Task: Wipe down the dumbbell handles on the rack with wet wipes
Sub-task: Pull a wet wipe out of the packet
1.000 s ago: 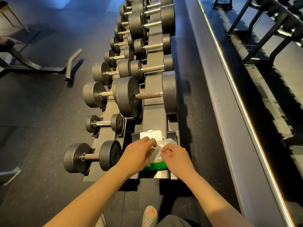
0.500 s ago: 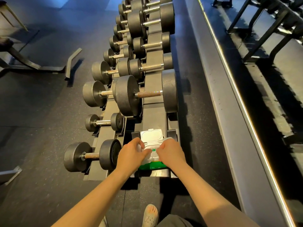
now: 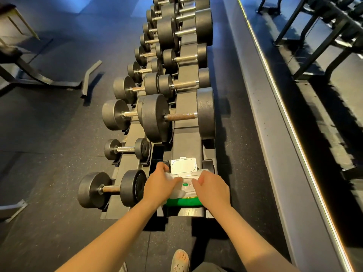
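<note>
Open wipes pack point(image 3: 182, 202) — wipe point(image 3: 176, 193) out

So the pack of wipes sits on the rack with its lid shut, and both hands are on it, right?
Not quite: the lid is flipped open, not shut, as the head view shows. The rest holds: the pack of wipes sits on the rack, and the left hand, holding a crumpled wipe, and the right hand are both on it.

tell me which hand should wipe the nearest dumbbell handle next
Left, probably. The left hand grips a wipe, and the nearest dumbbell handle lies on its side of the rack; the right hand rests on the wipes pack.
</note>
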Demonstrator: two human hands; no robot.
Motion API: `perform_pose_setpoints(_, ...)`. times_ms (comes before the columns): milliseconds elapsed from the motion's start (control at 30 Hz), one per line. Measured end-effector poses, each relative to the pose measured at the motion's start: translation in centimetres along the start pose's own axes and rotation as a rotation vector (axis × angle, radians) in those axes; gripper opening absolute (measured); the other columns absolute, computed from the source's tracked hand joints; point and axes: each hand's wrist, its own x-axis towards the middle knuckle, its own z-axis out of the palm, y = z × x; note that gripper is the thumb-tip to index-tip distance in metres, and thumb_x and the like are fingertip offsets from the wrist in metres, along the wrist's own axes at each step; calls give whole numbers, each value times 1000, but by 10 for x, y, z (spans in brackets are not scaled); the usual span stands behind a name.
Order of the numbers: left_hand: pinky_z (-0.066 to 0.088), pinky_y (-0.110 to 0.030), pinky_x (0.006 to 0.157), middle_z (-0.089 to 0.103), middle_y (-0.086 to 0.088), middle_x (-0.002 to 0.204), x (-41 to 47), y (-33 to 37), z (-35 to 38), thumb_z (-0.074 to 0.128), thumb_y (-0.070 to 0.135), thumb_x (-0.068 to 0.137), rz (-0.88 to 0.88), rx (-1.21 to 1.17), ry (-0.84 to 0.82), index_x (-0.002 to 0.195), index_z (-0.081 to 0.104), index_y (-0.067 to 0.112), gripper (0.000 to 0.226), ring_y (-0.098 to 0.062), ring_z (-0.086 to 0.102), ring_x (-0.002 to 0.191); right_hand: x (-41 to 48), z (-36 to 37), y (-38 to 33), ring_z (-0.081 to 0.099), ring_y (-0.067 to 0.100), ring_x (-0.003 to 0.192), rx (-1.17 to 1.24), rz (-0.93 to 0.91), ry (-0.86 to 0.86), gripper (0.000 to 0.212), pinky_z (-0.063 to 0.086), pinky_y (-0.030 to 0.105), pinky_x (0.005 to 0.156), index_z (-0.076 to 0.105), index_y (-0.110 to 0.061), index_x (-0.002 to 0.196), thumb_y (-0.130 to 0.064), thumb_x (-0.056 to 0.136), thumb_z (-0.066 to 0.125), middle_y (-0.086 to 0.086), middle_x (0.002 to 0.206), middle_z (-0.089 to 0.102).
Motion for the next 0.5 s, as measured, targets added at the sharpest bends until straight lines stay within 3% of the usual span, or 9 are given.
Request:
perform_pose_setpoints(67,56,-33,87,60,8,119,7,0,-9,80,34,87,23,-89,-87,131,52,24,53,-17,61,104,-3,-3,8,57,7,67,216,44,34,28,40,22,57,55,-23,80,-40,102,54,-8,75,59)
perform_pose_setpoints(133,54,-24,78,60,4,126,12,1,-18,79,28,89,-3,-220,-186,133,56,23,50,-16,63,103,-10,-6,21,54,9,62,474,111,120,31,40,24,56,56,-19,75,-33,102,56,-3,68,58)
perform_pose_setpoints(200,53,-22,74,66,-3,116,12,1,-28,79,24,89,-52,-449,-250,121,65,21,35,-19,68,96,-21,-6,36,55,15,64,592,177,187,26,43,30,58,59,-17,79,-29,103,56,2,70,60)
perform_pose_setpoints(267,52,-29,79,70,-9,94,8,0,-38,75,33,92,-44,-586,-267,108,73,16,24,-24,68,90,-30,-2,47,63,16,75,617,228,172,15,52,32,66,61,-19,95,-32,102,58,1,81,65)
perform_pose_setpoints(367,48,-21,68,68,5,67,-5,-1,-38,59,37,101,-43,-563,-345,97,72,-2,42,-7,66,68,-31,10,50,62,10,95,596,273,131,25,51,28,74,56,-23,120,-39,101,57,-3,111,60)
perform_pose_setpoints(433,52,-16,65,77,6,78,-12,-4,-30,65,27,100,-63,-509,-364,92,70,-5,33,-6,73,79,-28,12,45,58,9,100,605,259,101,27,49,27,79,53,-25,126,-39,103,53,-3,121,53)
perform_pose_setpoints(500,59,-21,74,79,1,94,-13,-11,-23,79,20,89,-48,-399,-331,87,70,2,21,-15,74,96,-24,14,39,57,8,98,599,237,53,29,50,27,77,50,-27,125,-45,102,53,-3,123,50)
